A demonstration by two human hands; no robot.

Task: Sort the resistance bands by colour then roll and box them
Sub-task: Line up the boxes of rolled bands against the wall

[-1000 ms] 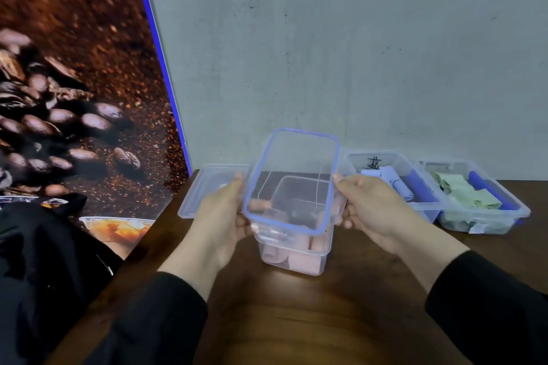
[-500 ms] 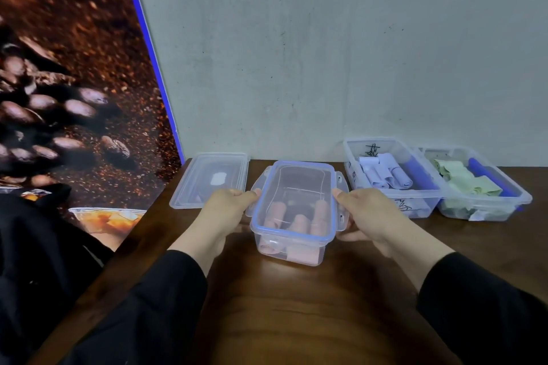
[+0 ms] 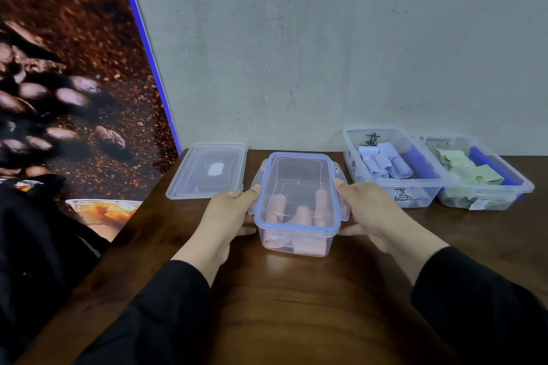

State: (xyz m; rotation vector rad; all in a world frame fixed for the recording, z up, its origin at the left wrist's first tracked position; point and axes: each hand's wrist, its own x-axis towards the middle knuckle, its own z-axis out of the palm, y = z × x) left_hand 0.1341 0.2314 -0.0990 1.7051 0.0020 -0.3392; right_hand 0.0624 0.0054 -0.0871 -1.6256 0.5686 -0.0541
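Three clear boxes were set on the wooden table (image 3: 296,305) by the grey wall. A lidded box (image 3: 296,234) of rolled pink bands (image 3: 302,213) was gripped at its side clips, the left hand (image 3: 228,213) and right hand (image 3: 370,213) curled around them. Lilac bands (image 3: 382,163) and green bands (image 3: 468,169) were boxed at right, uncovered. One spare lid (image 3: 207,170) was laid at left.
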